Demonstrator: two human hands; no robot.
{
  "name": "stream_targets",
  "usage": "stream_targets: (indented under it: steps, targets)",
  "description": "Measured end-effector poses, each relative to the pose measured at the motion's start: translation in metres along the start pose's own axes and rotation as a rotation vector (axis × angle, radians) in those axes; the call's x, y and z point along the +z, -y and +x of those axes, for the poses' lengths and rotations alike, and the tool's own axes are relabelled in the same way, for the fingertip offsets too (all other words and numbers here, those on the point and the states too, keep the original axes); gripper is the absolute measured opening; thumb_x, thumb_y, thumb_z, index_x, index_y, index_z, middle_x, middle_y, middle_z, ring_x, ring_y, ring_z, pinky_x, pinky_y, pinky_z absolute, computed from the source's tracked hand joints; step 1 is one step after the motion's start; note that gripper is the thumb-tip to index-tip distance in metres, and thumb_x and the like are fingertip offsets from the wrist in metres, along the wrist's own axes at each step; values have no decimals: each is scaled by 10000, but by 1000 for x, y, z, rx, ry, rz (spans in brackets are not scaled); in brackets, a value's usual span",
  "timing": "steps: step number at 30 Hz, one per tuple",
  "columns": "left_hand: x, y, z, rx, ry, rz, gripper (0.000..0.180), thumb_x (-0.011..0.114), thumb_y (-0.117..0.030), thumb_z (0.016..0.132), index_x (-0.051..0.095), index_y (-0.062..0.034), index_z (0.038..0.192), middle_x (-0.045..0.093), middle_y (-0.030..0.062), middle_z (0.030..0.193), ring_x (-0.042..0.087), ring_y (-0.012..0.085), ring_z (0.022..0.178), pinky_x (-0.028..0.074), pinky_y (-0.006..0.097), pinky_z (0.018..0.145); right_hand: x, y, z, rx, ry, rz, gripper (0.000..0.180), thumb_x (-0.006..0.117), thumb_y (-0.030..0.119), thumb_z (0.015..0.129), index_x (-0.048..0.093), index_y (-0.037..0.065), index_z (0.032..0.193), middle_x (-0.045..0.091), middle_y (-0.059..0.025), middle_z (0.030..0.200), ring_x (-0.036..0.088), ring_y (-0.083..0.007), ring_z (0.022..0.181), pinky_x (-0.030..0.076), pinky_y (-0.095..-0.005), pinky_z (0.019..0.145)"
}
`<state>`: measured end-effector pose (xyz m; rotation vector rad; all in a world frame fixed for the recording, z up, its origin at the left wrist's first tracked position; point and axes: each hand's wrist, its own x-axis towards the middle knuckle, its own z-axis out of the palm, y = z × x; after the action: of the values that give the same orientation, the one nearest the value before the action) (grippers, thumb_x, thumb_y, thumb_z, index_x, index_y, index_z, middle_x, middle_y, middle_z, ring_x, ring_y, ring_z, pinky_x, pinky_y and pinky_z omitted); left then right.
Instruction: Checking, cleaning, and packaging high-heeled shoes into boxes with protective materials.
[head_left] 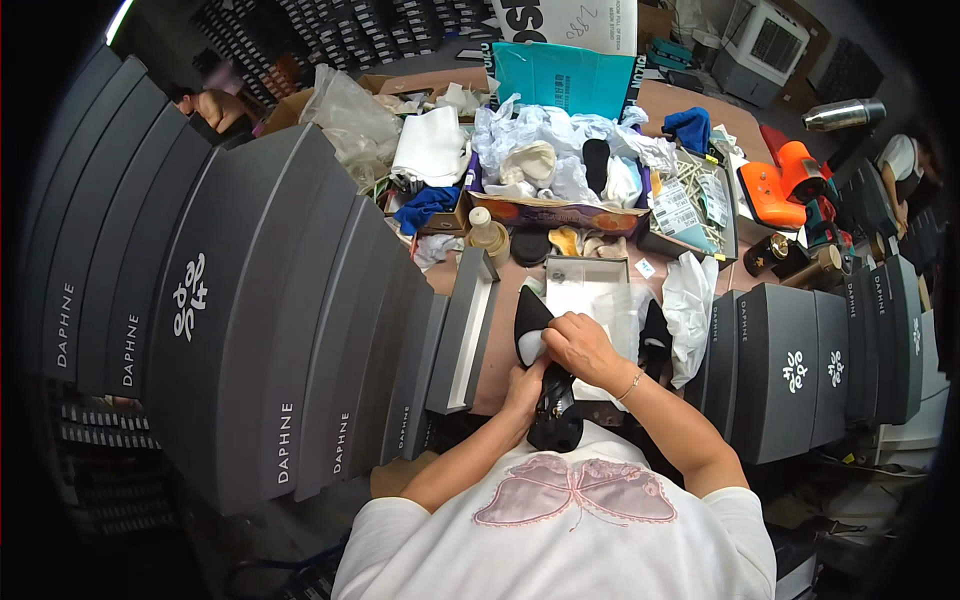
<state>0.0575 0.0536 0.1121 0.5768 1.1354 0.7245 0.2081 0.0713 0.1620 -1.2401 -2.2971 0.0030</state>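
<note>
A black pointed shoe (545, 375) lies in front of me, toe pointing away, with white tissue paper at its opening. My left hand (526, 385) grips the shoe's side from below. My right hand (580, 345) rests on top of the shoe and presses the white paper into it. Just beyond stands an open grey shoe box (585, 275) lined with white paper, and a second black shoe (655, 338) lies at its right edge.
Tall stacks of dark grey shoe boxes (250, 320) rise on my left, and more boxes (790, 360) on my right. A box lid (465, 335) stands on edge. The brown table's far part holds crumpled paper, a teal bag (565, 78), an orange tool (775, 185) and another person's hand (215, 105).
</note>
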Motion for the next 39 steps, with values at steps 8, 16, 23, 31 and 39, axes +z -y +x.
stream_targets:
  steps: [8,16,23,31,39]
  targets:
    - [10,-12,-2,118,209,-140,371,663,20,835,512,-5,1174,581,87,1078,619,162,906,547,274,715,-11,-2,5,6,203,-111,138,596,174,766,576,136,897,499,-21,820,550,-178,823,413,-315,694]
    - [16,-33,7,281,10,261,295,691,-114,859,581,-8,1111,616,64,979,605,142,889,509,259,757,9,-18,8,50,-46,-3,171,613,158,739,577,126,903,524,-32,867,533,-203,835,421,-329,736]
    - [-3,-12,22,83,219,-90,474,608,15,836,400,-18,1261,585,145,1056,653,254,889,583,371,743,5,-93,-11,683,-108,586,188,692,155,781,636,32,911,652,-146,866,639,-312,817,503,-409,728]
    - [-9,-15,21,230,241,-228,676,593,-91,903,215,-93,1463,409,131,1346,440,221,1225,384,343,1026,103,-77,-65,372,503,-85,234,683,177,744,660,139,973,634,-99,965,603,-268,920,423,-433,796]
    - [-11,1,25,617,-65,415,597,535,-279,978,279,40,1413,463,182,1321,457,248,1207,350,336,1038,88,-64,-77,378,472,-61,381,759,229,694,638,151,1047,601,-78,930,575,-258,924,412,-416,813]
